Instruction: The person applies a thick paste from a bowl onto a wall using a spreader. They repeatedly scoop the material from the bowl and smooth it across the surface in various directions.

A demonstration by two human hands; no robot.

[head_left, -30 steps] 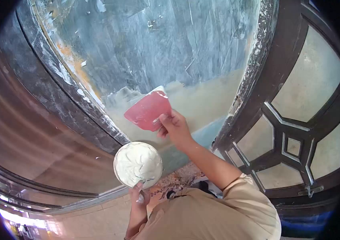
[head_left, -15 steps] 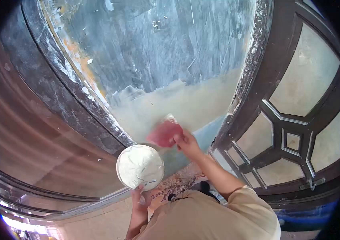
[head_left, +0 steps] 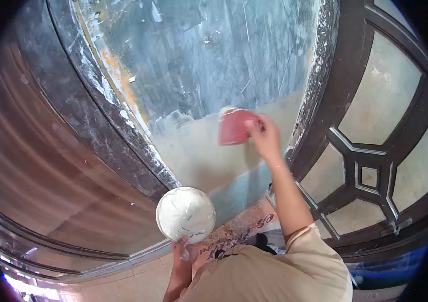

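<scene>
Two hands work apart. Nearest, the left hand (head_left: 183, 250) grips a round plate (head_left: 186, 214) heaped with white putty, held below the bottom edge of the blue panel (head_left: 209, 55). Farther up, the right hand (head_left: 266, 137) clamps a red scraper (head_left: 233, 127) flat against the panel's pale putty band (head_left: 201, 151), near its right edge beside the dark window frame (head_left: 347, 85).
</scene>
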